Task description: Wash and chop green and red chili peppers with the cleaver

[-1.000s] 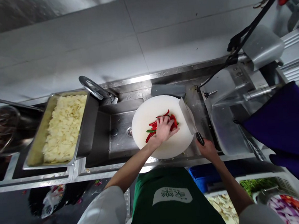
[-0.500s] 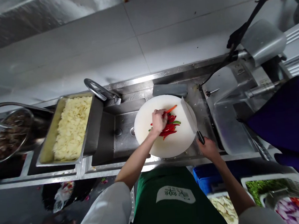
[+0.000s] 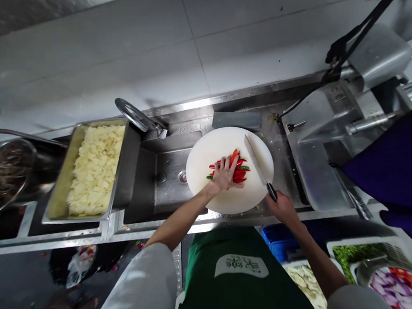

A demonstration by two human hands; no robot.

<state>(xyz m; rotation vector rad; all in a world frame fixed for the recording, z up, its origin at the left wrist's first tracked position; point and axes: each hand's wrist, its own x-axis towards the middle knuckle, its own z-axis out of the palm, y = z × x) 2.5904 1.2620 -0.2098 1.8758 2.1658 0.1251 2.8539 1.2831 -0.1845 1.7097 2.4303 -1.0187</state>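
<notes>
- A bowl (image 3: 34, 172) stands at the far left, with dark food (image 3: 2, 179) in it.
- Next comes a deep steel pan (image 3: 128, 173), heaped with pale slices (image 3: 97, 171); below it, under the counter, lies a plastic bag (image 3: 77, 269).
- A curved tap (image 3: 130, 109) rises by the wall, behind the sink (image 3: 169, 196), whose drain shows just left of the board (image 3: 200, 150).
- The board is white and round, and overlaps the sink's right side.
- The left hand (image 3: 224, 174) rests palm down on the board, fingers spread wide over the peppers (image 3: 242, 162) (whether any is pinched beneath the palm, I cannot tell).
- The peppers, mostly red with some green, lie in a bunch near the middle of the board, under the left hand and poking out on both sides of it.
- A grey slab (image 3: 237, 119) lies behind the board.
- The knife (image 3: 254, 157) is right of the peppers and apart from them, blade over the board, tip pointing away from the person.
- The right hand (image 3: 283, 208) is closed around its black handle, at the board's near right edge.
- Lower right, greens (image 3: 355, 254) sit in a white basket (image 3: 331, 249).
- A dark blue cloth (image 3: 394, 157) hangs at the far right.
</notes>
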